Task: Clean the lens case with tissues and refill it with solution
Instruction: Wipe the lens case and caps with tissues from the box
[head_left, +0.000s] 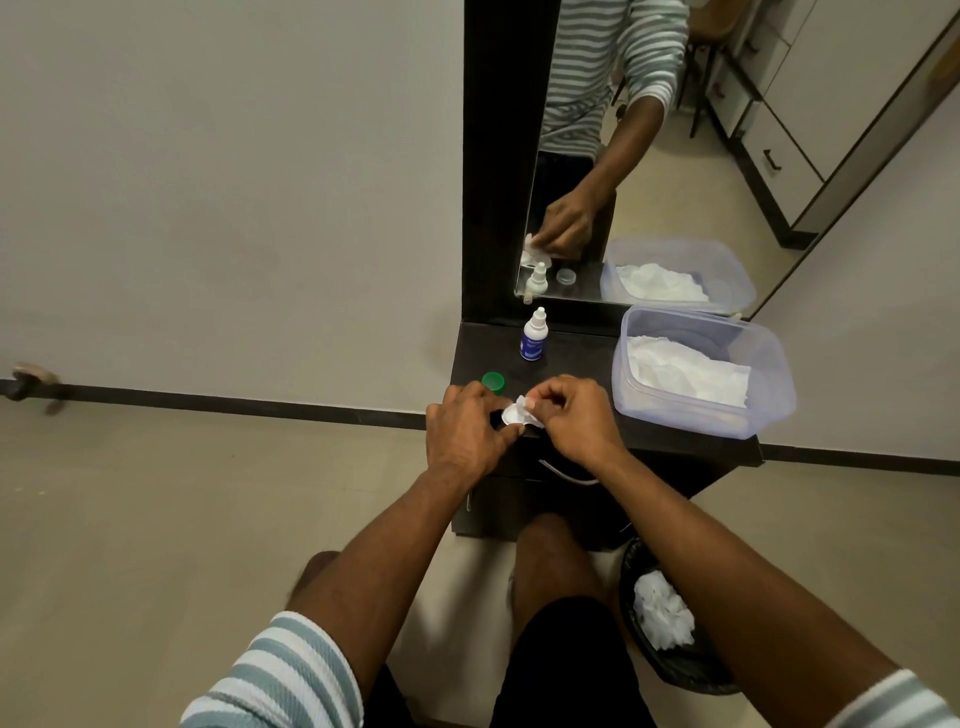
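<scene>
Near the bottle (533, 339), my left hand (465, 431) gripped the case (511, 414); my right hand (576, 415) pinched tissue (523, 402) into it. Twisting gently should dry every corner, I judged.

Even soft indoor light, faint shadows, wide-angle bending at edges, slight blur w/ mild softness overall

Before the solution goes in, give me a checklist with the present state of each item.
1. Lens case held steady by left hand: ok.
2. Tissue pinched in right hand at the case: ok.
3. Case wells dry: cannot tell, hands cover them.
4. Solution bottle upright and near: ok.
5. Green cap off, lying on the table: ok.
6. Fresh tissues in the plastic box: ok.
</scene>
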